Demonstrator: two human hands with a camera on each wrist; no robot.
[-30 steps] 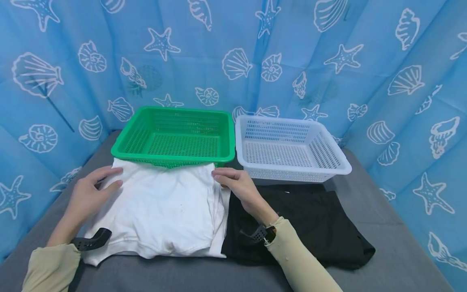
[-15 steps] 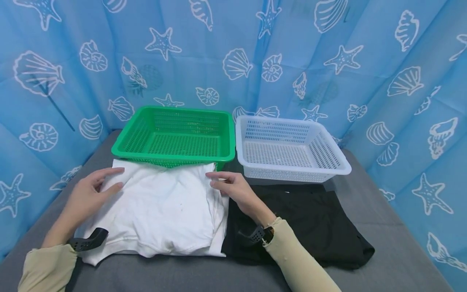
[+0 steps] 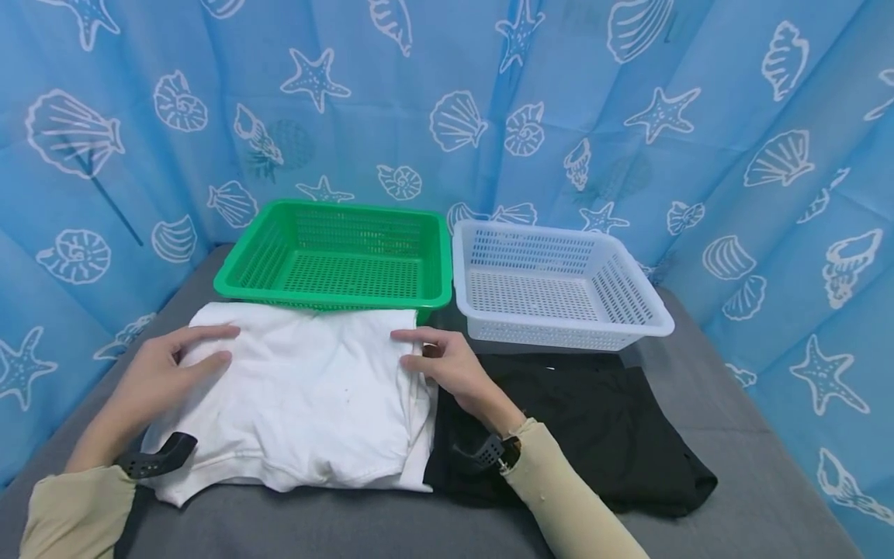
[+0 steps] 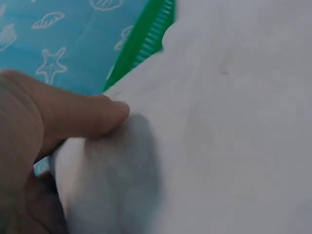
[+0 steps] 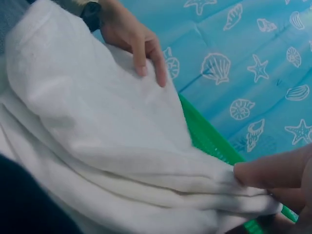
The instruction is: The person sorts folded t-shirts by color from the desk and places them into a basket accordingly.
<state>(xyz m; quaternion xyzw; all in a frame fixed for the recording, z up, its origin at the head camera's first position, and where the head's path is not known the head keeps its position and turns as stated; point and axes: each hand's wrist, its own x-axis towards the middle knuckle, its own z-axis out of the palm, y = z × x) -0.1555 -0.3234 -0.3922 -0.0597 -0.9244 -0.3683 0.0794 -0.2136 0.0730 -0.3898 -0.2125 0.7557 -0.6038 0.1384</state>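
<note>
White cloth (image 3: 321, 396), folded, lay between the hands at lower left of centre, longer side running left to right: the right hand (image 3: 457, 369) pinched its far right edge, thumb and fingers only slightly parted, while the left hand (image 3: 150, 380) rested on its far left corner, thumb and forefinger spread, any grip underneath impossible to tell. Neither hand was plainly nearer. Directly beyond its far edge stood the green basket (image 3: 349, 276), above the hands in the frame.
</note>
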